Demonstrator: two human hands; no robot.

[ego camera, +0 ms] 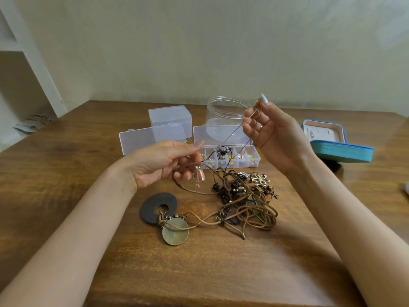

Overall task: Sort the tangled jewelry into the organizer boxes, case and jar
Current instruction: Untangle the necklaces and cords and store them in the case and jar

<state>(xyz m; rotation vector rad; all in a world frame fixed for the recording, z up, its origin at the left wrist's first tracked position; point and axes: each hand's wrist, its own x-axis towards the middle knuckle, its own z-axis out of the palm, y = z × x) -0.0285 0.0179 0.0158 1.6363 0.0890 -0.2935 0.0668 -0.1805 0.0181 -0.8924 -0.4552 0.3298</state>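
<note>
Two hands hold one thin dark cord point(230, 138) taut above the tangle point(243, 202).
Nearest on the table point(199, 273): 2 disc pendants touching, dark ring point(152, 209) and brass round point(175, 232). Left hand point(163, 165) has its fingers curled round a brown cord; right hand point(272, 131) pinches the thin cord, raised. Behind: 3 clear boxes, one open point(230, 161), one flat point(152, 139), one tall point(170, 117); 1 jar point(223, 111); 1 blue case point(338, 147) far right.

The right hand point(272, 134) hides the right side of the jar point(221, 111). Pieces in the organizer box point(243, 165) are too small to tell apart. A pale thing point(406, 188) is cut off by the right edge. Where the thin cord point(231, 136) ends within the tangle point(245, 200) cannot be told
</note>
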